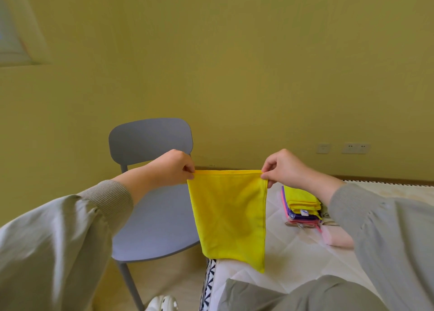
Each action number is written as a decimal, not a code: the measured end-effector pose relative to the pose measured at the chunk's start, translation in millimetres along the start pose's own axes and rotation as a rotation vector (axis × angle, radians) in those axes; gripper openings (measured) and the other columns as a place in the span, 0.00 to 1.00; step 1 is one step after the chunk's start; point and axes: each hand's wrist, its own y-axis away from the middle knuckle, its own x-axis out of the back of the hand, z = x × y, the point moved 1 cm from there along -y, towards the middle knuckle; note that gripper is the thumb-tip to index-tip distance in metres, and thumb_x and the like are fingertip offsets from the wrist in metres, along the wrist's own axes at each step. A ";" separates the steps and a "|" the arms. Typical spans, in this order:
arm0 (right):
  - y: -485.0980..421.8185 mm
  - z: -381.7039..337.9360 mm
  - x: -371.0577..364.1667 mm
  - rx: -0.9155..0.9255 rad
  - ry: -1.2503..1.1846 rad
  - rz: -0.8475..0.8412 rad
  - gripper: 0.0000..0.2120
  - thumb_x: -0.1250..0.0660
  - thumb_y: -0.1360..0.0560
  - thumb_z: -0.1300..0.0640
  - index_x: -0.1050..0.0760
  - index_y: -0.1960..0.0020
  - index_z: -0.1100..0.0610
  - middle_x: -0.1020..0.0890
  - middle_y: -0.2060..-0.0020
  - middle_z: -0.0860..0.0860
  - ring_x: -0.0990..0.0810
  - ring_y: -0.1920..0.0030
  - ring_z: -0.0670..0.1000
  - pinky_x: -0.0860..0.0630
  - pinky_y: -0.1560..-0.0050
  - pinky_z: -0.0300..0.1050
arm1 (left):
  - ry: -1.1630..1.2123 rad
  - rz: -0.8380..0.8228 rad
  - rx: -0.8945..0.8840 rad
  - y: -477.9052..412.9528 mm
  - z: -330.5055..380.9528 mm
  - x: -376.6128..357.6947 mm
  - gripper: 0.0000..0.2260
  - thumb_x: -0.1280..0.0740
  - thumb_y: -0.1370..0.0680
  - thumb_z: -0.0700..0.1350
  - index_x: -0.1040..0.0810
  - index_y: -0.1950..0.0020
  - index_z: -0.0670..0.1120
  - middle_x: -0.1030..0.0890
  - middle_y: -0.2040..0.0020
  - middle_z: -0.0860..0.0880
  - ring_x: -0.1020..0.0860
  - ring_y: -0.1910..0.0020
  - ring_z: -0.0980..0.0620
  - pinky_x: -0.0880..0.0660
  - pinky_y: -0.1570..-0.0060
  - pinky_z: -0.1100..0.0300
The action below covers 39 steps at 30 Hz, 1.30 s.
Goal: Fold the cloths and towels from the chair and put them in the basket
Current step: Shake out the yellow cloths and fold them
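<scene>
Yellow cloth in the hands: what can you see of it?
The yellow cloth is bright, soft-looking fabric with a stitched hem. The left hand and right hand each pinch a top corner, holding the top edge taut and level. It hangs flat and faintly creased, its bottom edge lowest at the right, in front of the grey chair and the mattress edge; whether it touches them is unclear.

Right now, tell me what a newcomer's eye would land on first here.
The bright yellow cloth hangs in the middle, stretched flat between the left hand and the right hand, each pinching a top corner. Behind it to the left stands a grey chair, and to the right a stack of folded cloths, yellow on top, lies on the white quilted mattress.
</scene>
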 end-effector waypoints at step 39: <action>-36.2 121.5 -54.9 -0.346 -0.116 0.257 0.04 0.28 0.28 0.60 0.20 0.56 0.60 0.24 0.64 0.52 0.27 0.60 0.52 0.33 0.60 0.41 | 0.469 0.217 0.410 -70.0 12.4 -149.6 0.06 0.34 0.24 0.41 0.18 0.56 0.47 0.19 0.63 0.43 0.25 0.64 0.47 0.26 0.61 0.56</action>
